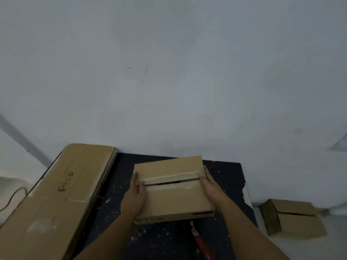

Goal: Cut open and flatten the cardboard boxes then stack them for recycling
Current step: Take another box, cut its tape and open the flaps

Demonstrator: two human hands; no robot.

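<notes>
Item: cardboard box [174,192], centre of dark worktop [225,177], top seam slit, flaps nearly closed. Left hand [134,197] and right hand [211,186] grip its ends, fingers curled at the seam. Advice: pull flaps apart evenly. Flattened stack [62,194] lies left.

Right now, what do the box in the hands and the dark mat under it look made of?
Box: brown corrugated cardboard, matte; the torn strip along its top seam shows pale fluting. Mat: dark, speckled, likely rubber or foam; its chipped right edge shows a pale core.
</notes>
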